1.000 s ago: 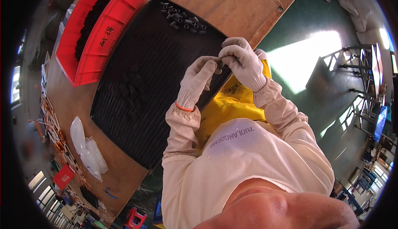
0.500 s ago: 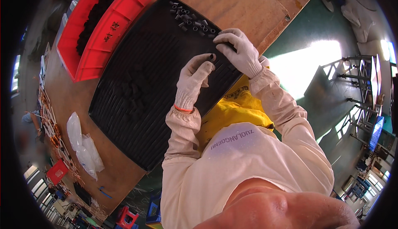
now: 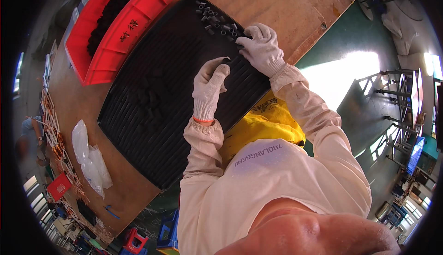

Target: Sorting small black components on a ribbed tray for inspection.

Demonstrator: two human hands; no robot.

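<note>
My left hand (image 3: 210, 81), in a white knit glove, is over the middle of a black ribbed tray (image 3: 138, 125). Its thumb and forefinger pinch a small black tube piece (image 3: 226, 60), of which only the end shows. At the tray's right edge is my right hand (image 3: 264, 49), gloved too, its fingers curled and closed. What they hold, if anything, is hidden. Just beyond its fingertips, short grey-black tubes (image 3: 216, 20) lie loose in the tray's far corner. A patch of dark pieces (image 3: 150, 98) lies on the tray left of my left hand.
A red bin (image 3: 120, 38) of black pieces stands against the tray's far left side. Clear plastic bags (image 3: 92, 162) and a blue strip (image 3: 111, 212) lie on the brown tabletop (image 3: 258, 5). Yellow cloth (image 3: 272, 123) hangs at the near edge. Red and blue stools stand below.
My left hand has shifted slightly left with the black tube piece. My right hand has moved a little up and away from the left, toward the loose tubes. The view has turned slightly.
</note>
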